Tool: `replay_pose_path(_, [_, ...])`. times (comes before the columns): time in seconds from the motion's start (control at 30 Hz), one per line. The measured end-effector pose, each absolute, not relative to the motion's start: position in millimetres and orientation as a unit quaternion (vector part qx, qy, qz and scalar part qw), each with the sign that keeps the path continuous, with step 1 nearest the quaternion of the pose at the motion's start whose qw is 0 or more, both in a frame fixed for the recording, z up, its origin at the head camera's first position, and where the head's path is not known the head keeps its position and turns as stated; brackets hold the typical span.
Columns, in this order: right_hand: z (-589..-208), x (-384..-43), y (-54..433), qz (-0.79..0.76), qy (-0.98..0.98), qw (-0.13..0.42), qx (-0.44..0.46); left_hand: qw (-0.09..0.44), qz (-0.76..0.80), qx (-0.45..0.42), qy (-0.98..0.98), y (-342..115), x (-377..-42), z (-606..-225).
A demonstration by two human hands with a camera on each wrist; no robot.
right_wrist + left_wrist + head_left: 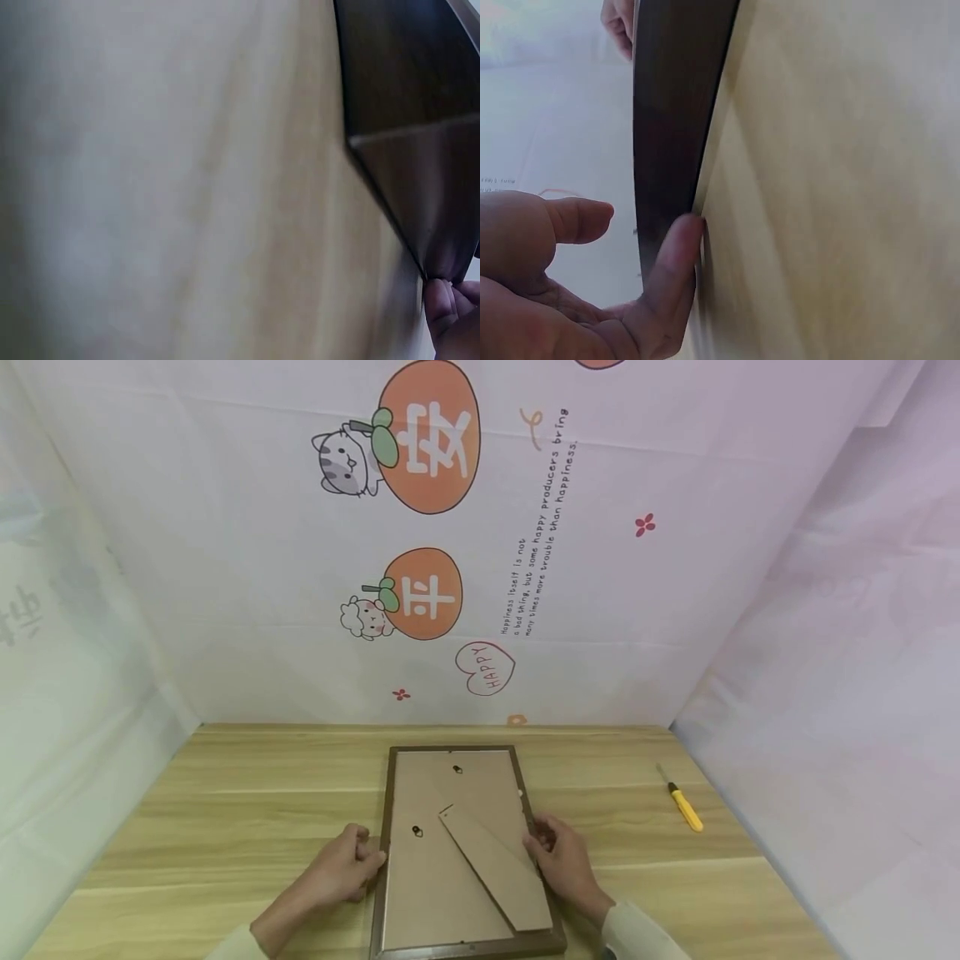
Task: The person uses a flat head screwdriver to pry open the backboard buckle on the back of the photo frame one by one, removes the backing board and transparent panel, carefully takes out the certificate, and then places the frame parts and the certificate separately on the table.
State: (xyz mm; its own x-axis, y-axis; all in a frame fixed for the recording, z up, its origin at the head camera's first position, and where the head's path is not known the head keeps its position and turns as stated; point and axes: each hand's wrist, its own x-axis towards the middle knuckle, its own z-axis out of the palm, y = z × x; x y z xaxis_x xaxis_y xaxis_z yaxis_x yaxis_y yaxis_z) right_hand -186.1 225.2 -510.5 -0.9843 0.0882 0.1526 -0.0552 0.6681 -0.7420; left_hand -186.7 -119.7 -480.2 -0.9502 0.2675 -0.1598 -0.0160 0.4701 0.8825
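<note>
A picture frame [465, 877] lies face down, showing its beige backing, brown border, angled stand leg [495, 868] and two small metal hangers. Beside its left border is my left hand [341, 864]. In the left wrist view, a fingertip of that hand [615, 300] touches the lower edge of the frame's dark side [675, 97], while the thumb stands apart from it. My right hand [562, 860] grips the right border, thumb over the edge. The right wrist view shows fingers of this hand [454, 315] at the bottom of the frame's side [420, 172].
A yellow-handled screwdriver [686, 808] lies on the wood-grain table [270, 793] to the right. Behind the table hangs a white printed cloth [247, 568]. Similar pale cloths flank both sides.
</note>
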Motion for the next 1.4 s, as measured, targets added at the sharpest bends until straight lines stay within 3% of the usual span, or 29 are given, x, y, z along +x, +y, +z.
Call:
replay_pose_path(0.33, [-508.1, -195.3, 228.3, 0.375, -0.92, 0.11, 0.04, 0.057, 0.406, 0.07, 0.91, -129.4, -212.0, -470.1])
replay_pose_path(0.6, [-504.6, -198.5, 229.0, 0.368, -0.924, 0.077, 0.064, 0.004, 0.339, 0.084, 0.937, -127.4, -239.3, -459.9])
replay_pose_path(1.07, [-496.9, -204.7, 236.9, 0.384, -0.915, 0.022, 0.12, 0.022, 0.296, 0.074, 0.952, -119.6, -263.4, -460.0])
replay_pose_path(1.4, [-495.3, -209.7, 235.4, 0.37, -0.914, 0.014, 0.163, 0.032, 0.284, 0.082, 0.955, -121.2, -269.6, -465.5])
